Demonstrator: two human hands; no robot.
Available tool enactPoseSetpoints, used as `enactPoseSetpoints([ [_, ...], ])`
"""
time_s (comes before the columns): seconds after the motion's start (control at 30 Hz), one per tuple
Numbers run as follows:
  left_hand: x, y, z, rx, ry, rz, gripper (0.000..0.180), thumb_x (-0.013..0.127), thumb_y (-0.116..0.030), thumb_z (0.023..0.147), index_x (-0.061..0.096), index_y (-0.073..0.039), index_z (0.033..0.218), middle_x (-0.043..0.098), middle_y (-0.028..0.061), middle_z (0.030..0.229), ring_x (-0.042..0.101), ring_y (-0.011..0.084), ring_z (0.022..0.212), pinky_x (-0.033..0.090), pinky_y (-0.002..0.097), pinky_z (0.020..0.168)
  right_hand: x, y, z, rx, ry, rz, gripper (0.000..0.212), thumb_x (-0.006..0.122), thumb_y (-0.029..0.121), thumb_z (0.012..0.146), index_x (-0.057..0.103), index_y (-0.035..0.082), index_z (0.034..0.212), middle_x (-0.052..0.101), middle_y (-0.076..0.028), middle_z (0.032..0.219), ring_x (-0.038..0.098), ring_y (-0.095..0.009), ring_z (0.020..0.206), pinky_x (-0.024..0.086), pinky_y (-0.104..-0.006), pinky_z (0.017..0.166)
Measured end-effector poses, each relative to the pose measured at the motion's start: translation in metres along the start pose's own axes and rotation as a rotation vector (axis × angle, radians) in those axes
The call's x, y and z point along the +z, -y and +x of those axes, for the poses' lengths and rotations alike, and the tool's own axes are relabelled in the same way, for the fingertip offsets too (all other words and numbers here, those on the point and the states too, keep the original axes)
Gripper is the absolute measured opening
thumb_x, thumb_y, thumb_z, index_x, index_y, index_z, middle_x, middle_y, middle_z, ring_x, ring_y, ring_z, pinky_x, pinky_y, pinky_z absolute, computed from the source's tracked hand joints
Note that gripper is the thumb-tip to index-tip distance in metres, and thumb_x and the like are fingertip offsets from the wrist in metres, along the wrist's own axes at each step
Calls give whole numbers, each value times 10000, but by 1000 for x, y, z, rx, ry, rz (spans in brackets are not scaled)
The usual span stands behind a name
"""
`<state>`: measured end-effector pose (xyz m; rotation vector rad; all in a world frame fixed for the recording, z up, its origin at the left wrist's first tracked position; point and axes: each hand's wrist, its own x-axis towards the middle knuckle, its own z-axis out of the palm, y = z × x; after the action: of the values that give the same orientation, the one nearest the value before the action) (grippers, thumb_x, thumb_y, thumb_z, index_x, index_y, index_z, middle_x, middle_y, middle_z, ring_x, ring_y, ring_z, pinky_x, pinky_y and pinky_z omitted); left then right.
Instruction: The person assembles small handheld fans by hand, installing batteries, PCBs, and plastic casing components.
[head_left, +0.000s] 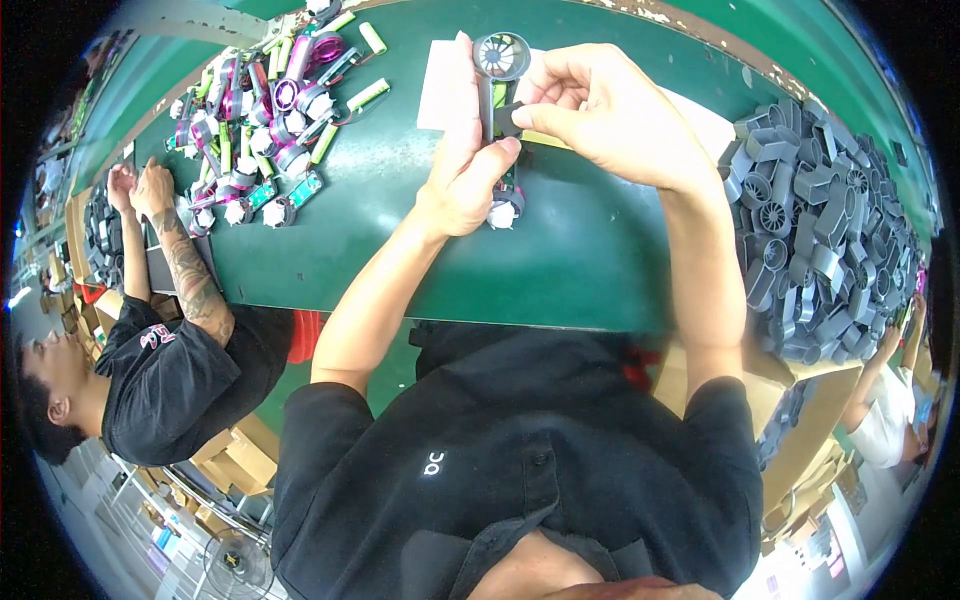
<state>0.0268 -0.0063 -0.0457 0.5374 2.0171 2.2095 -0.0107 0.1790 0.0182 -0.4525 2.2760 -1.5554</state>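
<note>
My left hand (462, 185) is closed around a grey fan housing (502, 56), holding it upright with its round, slotted fan end at the top. Green battery cells (500, 95) show inside the housing's open body. The fingers of my right hand (610, 115) pinch a small dark grey plastic piece (509, 119) against the housing's right side. Just below my left thumb hangs or lies a white round motor part (504, 212); how it joins the housing is hidden. Both hands are above a green table (570, 270).
A white sheet (437, 88) lies behind my hands. At the left is a heap of motor and battery assemblies (250, 130). A large pile of grey housings (800, 220) stands at the right above a cardboard box (745, 390). A co-worker's hands (150, 190) are at the far left.
</note>
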Motion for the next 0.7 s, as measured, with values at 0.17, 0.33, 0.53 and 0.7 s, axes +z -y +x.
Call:
enactPoseSetpoints([
  [0.17,-3,0,-2,2,9,151,989,513,-99,829,-51,-6,1636,152,214,1679,195,277,1546,137,373,1254,1,1,0,-53,-20,-3,187,728,151,808,688,-31,827,649,-98,683,628,-168,654,505,-334,645],
  [0.33,-6,5,-2,68,79,274,902,488,-63,937,-110,49,1603,-26,237,1704,8,309,1587,63,382,1265,10,-8,2,-139,-125,-49,136,703,134,793,690,3,830,613,-93,666,607,-180,633,485,-341,625],
  [0.53,-7,12,-1,58,36,174,930,485,-42,881,-49,-27,1642,105,211,1695,180,285,1556,144,382,1251,6,-10,6,-87,-28,-40,108,696,123,823,694,16,834,621,-68,662,586,-158,598,460,-339,592],
  [0.7,-2,0,1,-88,-5,-206,1009,561,-136,836,-25,-68,1654,110,184,1703,203,267,1550,185,385,1240,-8,-3,8,-65,179,244,84,674,102,900,692,22,881,657,-23,697,581,-92,611,454,-269,568],
])
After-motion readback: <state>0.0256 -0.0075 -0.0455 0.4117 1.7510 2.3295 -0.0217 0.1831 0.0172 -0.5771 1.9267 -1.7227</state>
